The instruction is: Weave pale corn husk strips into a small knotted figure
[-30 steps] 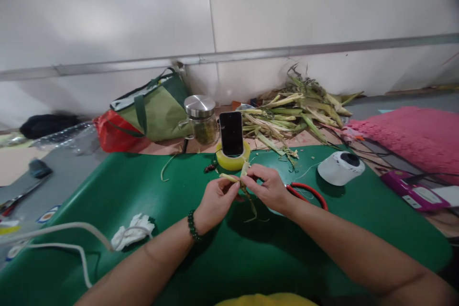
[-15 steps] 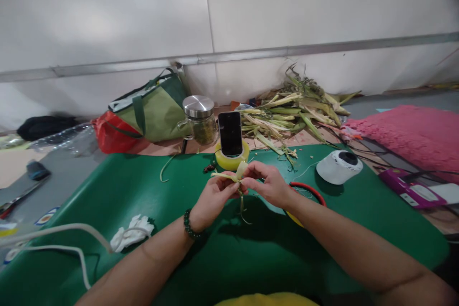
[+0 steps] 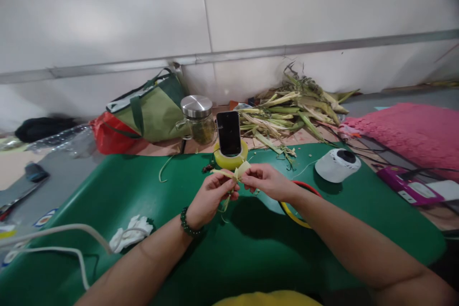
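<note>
Above the green mat [image 3: 143, 186], my left hand [image 3: 210, 198] and my right hand [image 3: 267, 181] pinch a small folded piece of pale green leaf strips [image 3: 233, 174] between their fingertips. Loose strip ends hang below the left hand's fingers. A dark bead bracelet [image 3: 186, 224] circles my left wrist. Just behind the hands, a black phone [image 3: 228, 132] stands upright in a yellow tape roll [image 3: 229, 160]. Red and yellow rings [image 3: 299, 205] lie on the mat under my right wrist.
A heap of green and dry husk leaves [image 3: 290, 107] lies at the back. A lidded glass jar [image 3: 197, 119], a green bag [image 3: 150, 110], a white round device [image 3: 337, 165], a pink cloth [image 3: 412, 131], a white glove [image 3: 131, 234] and a white cable [image 3: 53, 239] surround the mat.
Both hands have shifted slightly left and upward with the leaf piece. The hanging strip ends have been drawn up and now dangle shorter under my left hand.
</note>
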